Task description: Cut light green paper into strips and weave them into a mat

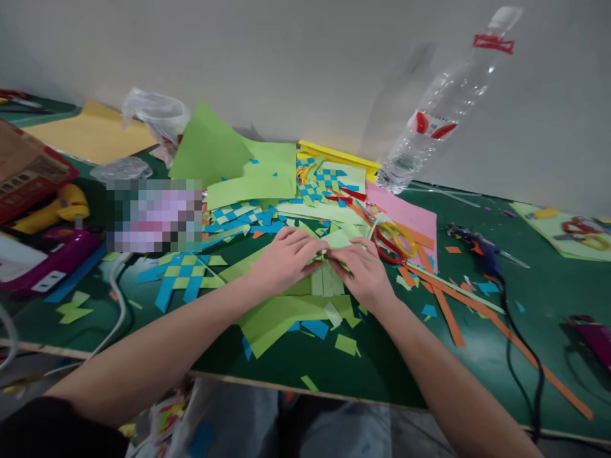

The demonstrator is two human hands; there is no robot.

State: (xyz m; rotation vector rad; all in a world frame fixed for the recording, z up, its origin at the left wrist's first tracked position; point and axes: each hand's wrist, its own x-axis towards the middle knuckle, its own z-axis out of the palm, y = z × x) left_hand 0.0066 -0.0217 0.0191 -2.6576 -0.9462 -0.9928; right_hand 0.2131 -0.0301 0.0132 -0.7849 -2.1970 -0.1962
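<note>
Far left: cardboard box point(33, 162). Left of centre: woven blue-and-green paper point(182, 270) on green table point(377, 378). Centre: left hand point(289, 259), then right hand point(360, 272), fingers bent, tips nearly meeting, each pinching pale green paper point(327, 282) over table. Just right: scissors point(411, 239) near right hand; farther right, clear bottle point(453, 89), glue gun point(485, 256). Risks: uneven tug could crease or tear paper; sideways slip could knock scissors. Box printing, bottle's red-and-white label point(432, 125): too blurred to read.

We see dim, greyish light; a soft shadow point(398, 95) on the wall point(296, 70) left of the bottle point(443, 114) suggests light from its right. Small glints dot the bottle, which leans in wide-angle stretch. Well left of it, pixelation masks a patch point(157, 219).
</note>
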